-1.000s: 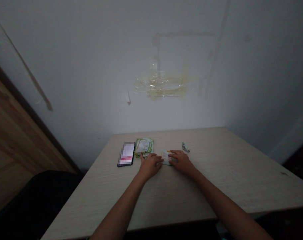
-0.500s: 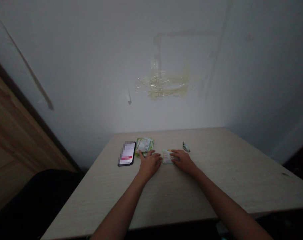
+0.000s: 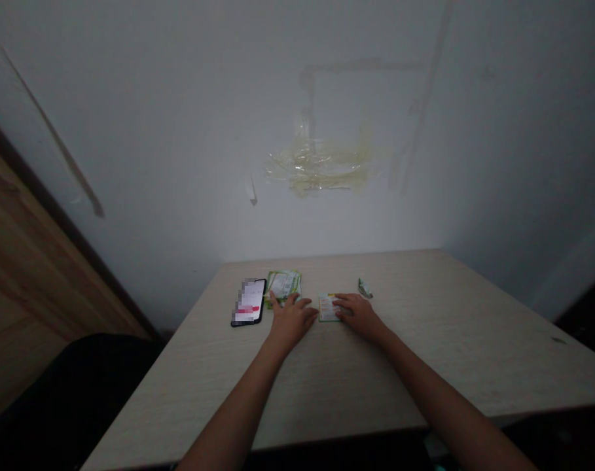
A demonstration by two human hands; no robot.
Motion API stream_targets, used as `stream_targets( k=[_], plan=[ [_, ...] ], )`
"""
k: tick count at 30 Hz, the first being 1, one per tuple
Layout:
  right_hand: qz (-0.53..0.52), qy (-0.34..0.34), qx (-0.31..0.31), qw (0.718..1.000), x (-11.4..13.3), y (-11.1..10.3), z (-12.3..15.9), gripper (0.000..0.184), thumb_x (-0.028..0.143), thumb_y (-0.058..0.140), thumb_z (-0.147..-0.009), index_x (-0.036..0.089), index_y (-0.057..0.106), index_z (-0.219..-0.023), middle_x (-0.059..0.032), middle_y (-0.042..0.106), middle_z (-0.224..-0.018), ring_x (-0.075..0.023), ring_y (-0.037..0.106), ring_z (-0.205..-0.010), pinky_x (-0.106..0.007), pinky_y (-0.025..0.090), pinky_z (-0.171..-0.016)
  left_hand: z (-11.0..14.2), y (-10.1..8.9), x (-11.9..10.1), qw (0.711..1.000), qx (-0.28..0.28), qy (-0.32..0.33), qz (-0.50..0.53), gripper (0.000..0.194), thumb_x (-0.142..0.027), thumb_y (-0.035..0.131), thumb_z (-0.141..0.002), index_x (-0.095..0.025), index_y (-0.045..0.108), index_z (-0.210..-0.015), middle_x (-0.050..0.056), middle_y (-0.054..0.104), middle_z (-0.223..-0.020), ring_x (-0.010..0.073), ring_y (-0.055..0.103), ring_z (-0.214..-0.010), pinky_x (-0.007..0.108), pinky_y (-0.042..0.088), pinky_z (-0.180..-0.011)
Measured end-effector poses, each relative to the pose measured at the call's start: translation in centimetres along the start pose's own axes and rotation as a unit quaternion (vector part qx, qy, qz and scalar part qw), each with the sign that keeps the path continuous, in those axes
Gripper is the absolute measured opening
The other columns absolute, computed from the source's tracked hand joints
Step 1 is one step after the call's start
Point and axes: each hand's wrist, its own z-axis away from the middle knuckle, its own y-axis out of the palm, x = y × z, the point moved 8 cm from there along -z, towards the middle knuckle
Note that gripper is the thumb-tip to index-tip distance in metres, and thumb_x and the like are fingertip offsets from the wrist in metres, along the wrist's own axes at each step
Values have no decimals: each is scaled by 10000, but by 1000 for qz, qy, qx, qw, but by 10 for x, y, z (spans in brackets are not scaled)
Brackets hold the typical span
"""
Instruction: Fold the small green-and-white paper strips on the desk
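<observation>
A small white printed packet (image 3: 328,310) with green edging lies flat on the table. My right hand (image 3: 359,314) rests over its right part, fingers stretched out and covering that side. To the left of the packet, my left hand (image 3: 293,319) is spread open, its fingertips at the near edge of several green-and-white packets (image 3: 285,283) lying in a pile; whether they touch the pile I cannot tell. A phone (image 3: 249,304) with a lit, partly blurred screen lies left of the pile. Beyond my right hand sits a small crumpled green-and-white wrapper (image 3: 364,288).
The pale wooden table (image 3: 400,399) reaches back to a grey wall (image 3: 179,131) with patches of clear tape (image 3: 321,170). A dark rounded shape (image 3: 81,386), perhaps a chair, stands at the left, before wooden panelling (image 3: 22,261).
My left hand has spread its fingers and drawn slightly left, away from the printed packet. My right hand has stayed on the packet, showing a little more of its left part.
</observation>
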Motion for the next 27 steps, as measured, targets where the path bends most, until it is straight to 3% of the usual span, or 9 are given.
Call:
stream_targets(
  k=[16, 27],
  plan=[
    [28, 0, 19, 999, 3, 2, 1, 325, 326, 566, -899, 275, 665, -1204, -49, 608, -1334, -251, 542, -1213, -458, 411, -1052, -1, 6, 4, 999, 29, -18, 0, 204, -439, 565, -898, -491, 696, -1045, -60, 616, -1327, 343, 380, -1357, 821, -112, -1004],
    [16, 12, 17, 1000, 0, 3, 1, 331, 333, 598, -873, 279, 668, -1192, -46, 604, -1335, -243, 530, -1226, -446, 394, -1064, -6, 2, -1, 999, 1, -31, 15, 169, -433, 579, -883, -415, 745, -913, -41, 652, -1262, 337, 424, -1305, 820, -82, -1020]
  ],
)
